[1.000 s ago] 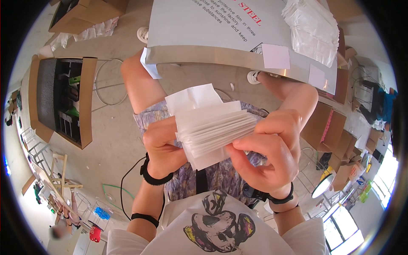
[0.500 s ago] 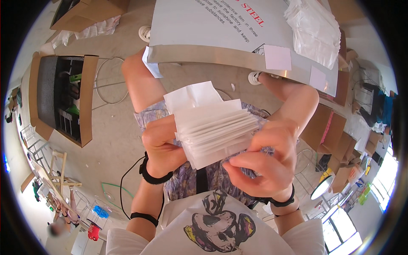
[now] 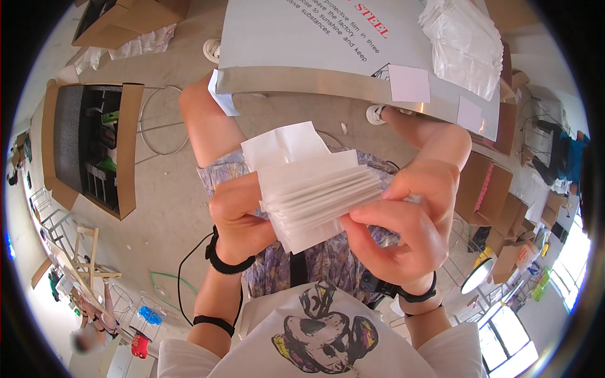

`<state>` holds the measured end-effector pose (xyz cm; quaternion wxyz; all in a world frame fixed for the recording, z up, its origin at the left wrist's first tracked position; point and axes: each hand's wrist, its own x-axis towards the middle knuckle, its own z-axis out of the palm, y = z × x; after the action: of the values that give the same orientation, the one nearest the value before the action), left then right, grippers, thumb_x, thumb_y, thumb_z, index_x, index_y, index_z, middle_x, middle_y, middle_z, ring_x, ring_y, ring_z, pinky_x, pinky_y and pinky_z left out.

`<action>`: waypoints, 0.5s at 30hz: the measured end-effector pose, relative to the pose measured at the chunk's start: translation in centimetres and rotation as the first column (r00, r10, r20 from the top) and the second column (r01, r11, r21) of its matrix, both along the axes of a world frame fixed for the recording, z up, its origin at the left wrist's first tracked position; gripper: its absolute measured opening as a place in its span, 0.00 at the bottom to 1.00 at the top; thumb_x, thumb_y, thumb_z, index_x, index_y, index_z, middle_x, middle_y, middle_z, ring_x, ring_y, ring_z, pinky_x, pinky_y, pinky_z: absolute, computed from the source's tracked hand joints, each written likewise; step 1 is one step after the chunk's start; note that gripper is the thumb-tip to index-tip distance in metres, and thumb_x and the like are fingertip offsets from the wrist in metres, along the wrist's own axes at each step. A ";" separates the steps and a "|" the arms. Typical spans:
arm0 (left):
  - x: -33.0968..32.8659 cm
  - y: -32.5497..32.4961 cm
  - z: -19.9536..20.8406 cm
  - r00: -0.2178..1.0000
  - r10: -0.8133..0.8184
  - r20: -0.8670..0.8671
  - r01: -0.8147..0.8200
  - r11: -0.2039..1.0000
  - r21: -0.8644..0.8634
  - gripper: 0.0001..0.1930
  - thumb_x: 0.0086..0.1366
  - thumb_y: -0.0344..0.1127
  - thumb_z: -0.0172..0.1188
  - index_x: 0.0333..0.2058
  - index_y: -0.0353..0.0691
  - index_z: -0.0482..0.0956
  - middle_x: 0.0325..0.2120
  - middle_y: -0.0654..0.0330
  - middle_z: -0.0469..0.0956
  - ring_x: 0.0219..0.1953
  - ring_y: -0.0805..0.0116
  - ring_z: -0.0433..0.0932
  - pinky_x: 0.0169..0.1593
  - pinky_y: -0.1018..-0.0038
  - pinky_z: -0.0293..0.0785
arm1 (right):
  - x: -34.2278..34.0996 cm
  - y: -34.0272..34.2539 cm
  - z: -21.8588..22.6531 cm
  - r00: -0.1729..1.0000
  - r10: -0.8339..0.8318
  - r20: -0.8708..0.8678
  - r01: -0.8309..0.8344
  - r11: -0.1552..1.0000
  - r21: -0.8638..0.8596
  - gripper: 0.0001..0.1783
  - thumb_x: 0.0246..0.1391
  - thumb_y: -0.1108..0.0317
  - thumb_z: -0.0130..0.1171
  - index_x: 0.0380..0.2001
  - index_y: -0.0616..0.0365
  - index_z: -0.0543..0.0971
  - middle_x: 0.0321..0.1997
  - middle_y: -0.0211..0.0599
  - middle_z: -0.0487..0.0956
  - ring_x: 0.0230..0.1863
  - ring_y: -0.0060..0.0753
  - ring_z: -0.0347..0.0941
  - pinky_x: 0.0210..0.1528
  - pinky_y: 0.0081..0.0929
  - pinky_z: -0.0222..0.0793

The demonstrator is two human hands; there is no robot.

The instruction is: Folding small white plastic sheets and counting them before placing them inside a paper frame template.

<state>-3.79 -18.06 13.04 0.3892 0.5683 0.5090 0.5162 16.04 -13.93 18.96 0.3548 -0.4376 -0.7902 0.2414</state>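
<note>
Over my lap I hold a stack of thin white sheets [image 3: 318,195], their edges stepped in layers along the lower right side. My left hand [image 3: 242,217] is closed around the left edge of the stack, its thumb side up and part of its fingers hidden behind the sheets. My right hand [image 3: 413,230] is at the right edge, with bent thumb and forefinger touching the sheets there. One larger white sheet [image 3: 287,146] sticks out at the top left of the stack.
Ahead is a table [image 3: 277,44] with a grey printed film and a metal edge. On it lie a pile of clear plastic bags [image 3: 463,47] and pale pink cards [image 3: 409,84]. An open cardboard box [image 3: 129,151] with black foam stands left; more cardboard boxes [image 3: 476,189] are right.
My right hand has moved up and slightly right, its fingertips now on the right edge of the stack. My left hand and the stack have hardly moved.
</note>
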 end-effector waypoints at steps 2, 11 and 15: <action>0.0 0.0 0.1 1.000 0.002 -0.006 -0.002 1.000 0.000 0.12 0.43 0.23 0.68 0.31 0.29 0.81 0.25 0.54 0.81 0.25 0.68 0.79 0.30 0.79 0.72 | 0.0 0.0 -0.2 1.000 0.004 -0.015 -0.004 1.000 -0.009 0.18 0.22 0.76 0.68 0.25 0.48 0.80 0.33 0.26 0.70 0.34 0.35 0.63 0.35 0.29 0.58; 0.1 0.2 0.2 1.000 -0.003 0.021 0.003 1.000 -0.015 0.12 0.43 0.24 0.68 0.30 0.29 0.82 0.25 0.54 0.81 0.25 0.68 0.80 0.30 0.78 0.72 | 0.2 -0.2 -0.3 0.999 0.036 -0.022 -0.036 0.999 -0.001 0.18 0.19 0.76 0.66 0.24 0.48 0.79 0.33 0.26 0.71 0.34 0.35 0.64 0.37 0.30 0.57; 0.2 0.3 0.2 1.000 0.002 0.026 -0.002 1.000 0.015 0.12 0.43 0.24 0.69 0.30 0.29 0.82 0.26 0.54 0.81 0.26 0.68 0.80 0.31 0.79 0.72 | 0.3 -0.2 -0.1 0.999 0.036 0.017 -0.037 0.998 0.056 0.19 0.18 0.75 0.66 0.24 0.48 0.79 0.32 0.25 0.71 0.33 0.33 0.65 0.37 0.29 0.55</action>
<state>-3.55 -17.80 13.29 0.3908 0.5640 0.5007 0.5278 16.29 -14.13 18.84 0.3560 -0.4149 -0.8074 0.2219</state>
